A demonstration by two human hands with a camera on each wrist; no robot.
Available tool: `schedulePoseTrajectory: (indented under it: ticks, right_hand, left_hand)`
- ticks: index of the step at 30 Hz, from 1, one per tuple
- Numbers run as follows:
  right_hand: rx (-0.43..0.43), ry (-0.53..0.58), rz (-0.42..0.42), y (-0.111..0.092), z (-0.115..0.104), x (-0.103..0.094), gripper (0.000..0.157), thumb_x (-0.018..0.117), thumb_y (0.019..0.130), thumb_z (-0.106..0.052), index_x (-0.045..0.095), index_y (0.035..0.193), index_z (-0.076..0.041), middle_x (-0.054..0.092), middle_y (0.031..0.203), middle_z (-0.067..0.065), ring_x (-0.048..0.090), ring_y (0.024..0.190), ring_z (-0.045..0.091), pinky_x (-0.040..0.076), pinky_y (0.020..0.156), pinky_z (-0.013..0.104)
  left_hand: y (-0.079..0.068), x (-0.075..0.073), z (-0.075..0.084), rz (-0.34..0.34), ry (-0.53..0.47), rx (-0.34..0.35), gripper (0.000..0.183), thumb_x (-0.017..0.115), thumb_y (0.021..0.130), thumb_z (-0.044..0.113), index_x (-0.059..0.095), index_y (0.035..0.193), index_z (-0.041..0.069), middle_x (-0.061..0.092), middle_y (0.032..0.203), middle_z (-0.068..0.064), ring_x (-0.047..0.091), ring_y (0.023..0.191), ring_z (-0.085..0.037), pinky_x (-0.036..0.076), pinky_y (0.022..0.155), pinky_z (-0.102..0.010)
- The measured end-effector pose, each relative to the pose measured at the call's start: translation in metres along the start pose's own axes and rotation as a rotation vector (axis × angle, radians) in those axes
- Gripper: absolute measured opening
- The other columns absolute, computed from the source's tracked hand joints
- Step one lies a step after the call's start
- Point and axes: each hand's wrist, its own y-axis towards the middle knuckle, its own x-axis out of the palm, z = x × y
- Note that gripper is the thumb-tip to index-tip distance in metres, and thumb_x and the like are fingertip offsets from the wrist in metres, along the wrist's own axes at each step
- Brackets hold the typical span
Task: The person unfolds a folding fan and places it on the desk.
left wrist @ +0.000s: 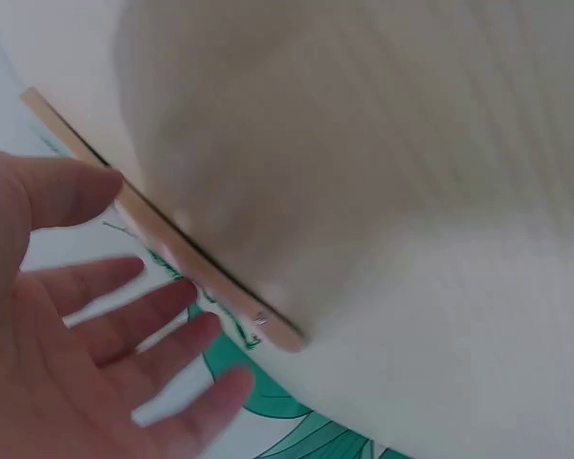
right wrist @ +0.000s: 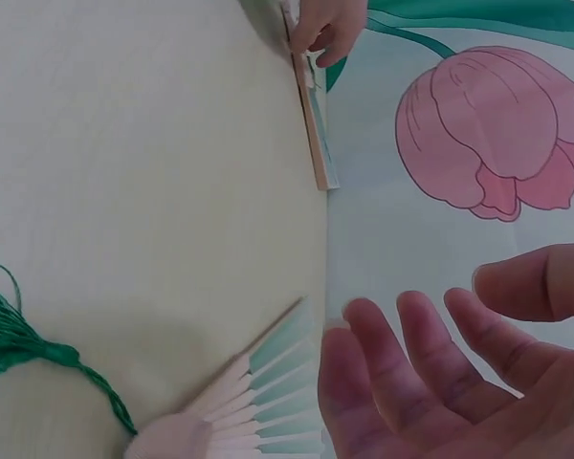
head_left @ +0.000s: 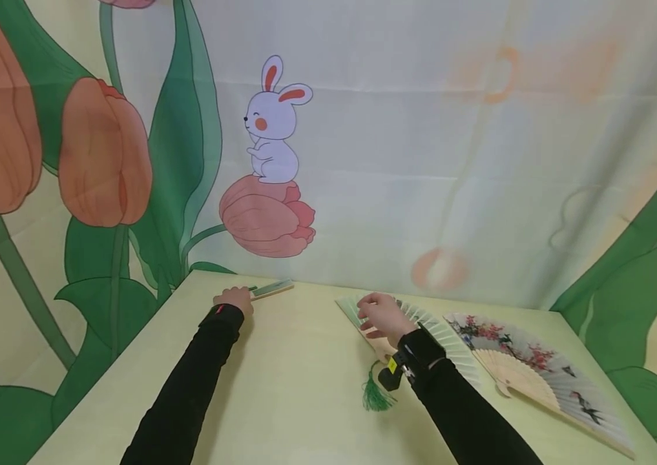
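A folded hand fan (head_left: 272, 289) with a pale wooden edge lies at the far left of the table. My left hand (head_left: 235, 300) is at its near end. In the left wrist view the thumb touches or nearly touches the fan's wooden edge, while the other fingers are loosely spread along the opposite side. My right hand (head_left: 386, 316) hovers over a spread pale green fan (head_left: 450, 339), its fingers relaxed and holding nothing. From that fan's pivot hangs a green tassel (head_left: 376, 395). The right hand and wrist hide part of this fan.
A second spread fan (head_left: 537, 371), with pink blossoms and birds, lies at the right. The pale yellow tabletop (head_left: 293, 387) meets a hanging backdrop (head_left: 363, 161) printed with tulips and a rabbit. A dark device (head_left: 395, 373) sits on the right wrist.
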Motion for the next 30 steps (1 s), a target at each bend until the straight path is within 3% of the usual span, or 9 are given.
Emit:
schedulePoseTrajectory:
  ticks: [4, 8, 16, 23, 30]
  right_hand:
    - [0.001, -0.034, -0.019, 0.0, 0.008, 0.01, 0.022, 0.049, 0.097, -0.009, 0.057, 0.116, 0.001, 0.06, 0.097, 0.015, 0.062, 0.085, 0.036, 0.055, 0.067, 0.041]
    - [0.012, -0.036, -0.022, -0.001, 0.016, 0.016, 0.023, 0.05, 0.096, -0.009, 0.057, 0.115, 0.002, 0.061, 0.098, 0.017, 0.062, 0.084, 0.036, 0.056, 0.064, 0.038]
    - [0.003, -0.004, -0.074, -0.005, 0.018, 0.024, 0.024, 0.048, 0.099, -0.012, 0.056, 0.118, 0.001, 0.06, 0.111, 0.025, 0.061, 0.095, 0.043, 0.057, 0.07, 0.04]
    - [0.011, -0.011, -0.079, -0.007, 0.019, 0.03, 0.024, 0.048, 0.099, -0.012, 0.057, 0.117, 0.002, 0.062, 0.107, 0.023, 0.064, 0.09, 0.039, 0.057, 0.07, 0.04]
    - [0.005, 0.001, -0.093, -0.008, 0.02, 0.033, 0.024, 0.049, 0.098, -0.01, 0.057, 0.117, 0.003, 0.063, 0.104, 0.023, 0.064, 0.087, 0.037, 0.058, 0.069, 0.04]
  left_hand:
    - [0.0, 0.007, -0.008, 0.041, 0.018, -0.036, 0.021, 0.065, 0.09, 0.015, 0.064, 0.101, -0.002, 0.061, 0.097, -0.022, 0.056, 0.099, -0.041, 0.042, 0.087, -0.06]
    - [-0.003, 0.011, -0.009, 0.041, 0.041, -0.032, 0.019, 0.064, 0.091, 0.013, 0.064, 0.101, -0.002, 0.058, 0.095, -0.022, 0.056, 0.097, -0.04, 0.043, 0.086, -0.059]
    - [-0.005, 0.004, -0.01, 0.024, 0.035, -0.081, 0.02, 0.065, 0.089, 0.014, 0.064, 0.099, -0.004, 0.061, 0.092, -0.022, 0.058, 0.091, -0.039, 0.047, 0.083, -0.057]
    - [-0.008, 0.004, -0.013, 0.001, 0.002, -0.077, 0.027, 0.064, 0.09, 0.016, 0.06, 0.108, -0.003, 0.064, 0.096, -0.022, 0.06, 0.093, -0.038, 0.042, 0.088, -0.059]
    - [-0.015, -0.002, -0.013, -0.009, -0.055, -0.08, 0.018, 0.062, 0.09, 0.013, 0.062, 0.1, -0.002, 0.064, 0.088, -0.019, 0.061, 0.086, -0.039, 0.047, 0.079, -0.055]
